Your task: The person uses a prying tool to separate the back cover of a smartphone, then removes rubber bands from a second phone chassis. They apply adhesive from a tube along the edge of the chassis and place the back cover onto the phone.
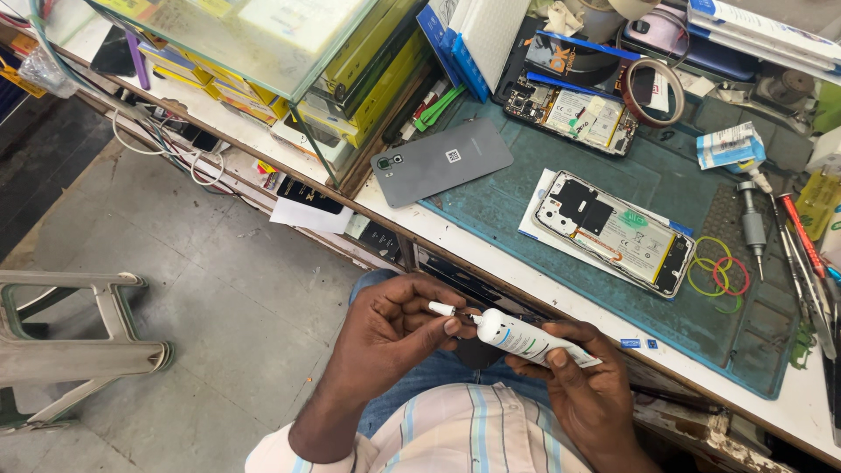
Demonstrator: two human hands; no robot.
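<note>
Right hand (583, 381) grips white tube (526, 337), left hand (390, 328) pinches cap (441, 308); cluttered workbench (613, 320), grey floor (219, 298)

Tube (533, 340) tail buried in right grip (589, 394); cap (441, 308) mostly behind left fingers (412, 307); desk (793, 412) clipped at right edge; stool (79, 346) cut off left.

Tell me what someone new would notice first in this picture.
Low in the middle, the right hand holds a white plastic glue tube while the left hand pinches its small white cap. On the teal work mat above lie an opened phone with exposed battery and a detached grey back cover.
</note>
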